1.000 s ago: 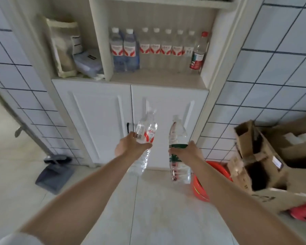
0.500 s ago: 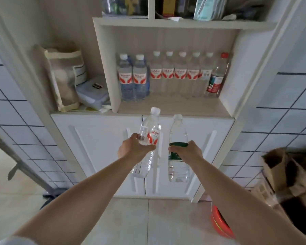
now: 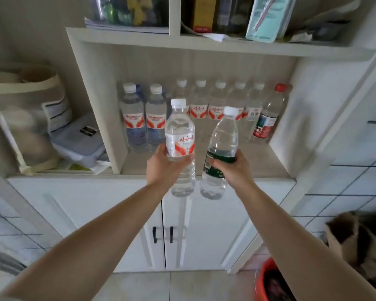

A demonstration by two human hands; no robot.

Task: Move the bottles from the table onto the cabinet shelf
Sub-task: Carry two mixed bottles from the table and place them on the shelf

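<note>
My left hand [image 3: 164, 167] grips a clear water bottle with a red-and-white label [image 3: 179, 135], held upright in front of the cabinet shelf [image 3: 256, 165]. My right hand [image 3: 233, 170] grips a second clear bottle with a green label [image 3: 223, 140], tilted slightly right. Both bottles hang just before the shelf's front edge, their bases below it. Along the back of the shelf stands a row of several water bottles [image 3: 217, 105], two more at the left [image 3: 143, 118], and a red-capped bottle [image 3: 269, 114] at the far right.
The shelf's front half is bare wood. A left compartment holds a cloth bag [image 3: 28, 109] and a plastic box [image 3: 78, 140]. White cabinet doors [image 3: 109, 213] lie below, an upper shelf of clutter above. A red bucket [image 3: 263, 281] and cardboard box [image 3: 356, 242] sit at lower right.
Both hands have risen and moved toward the cabinet, bringing the bottles from door height up to the shelf opening. The view has tilted upward.
</note>
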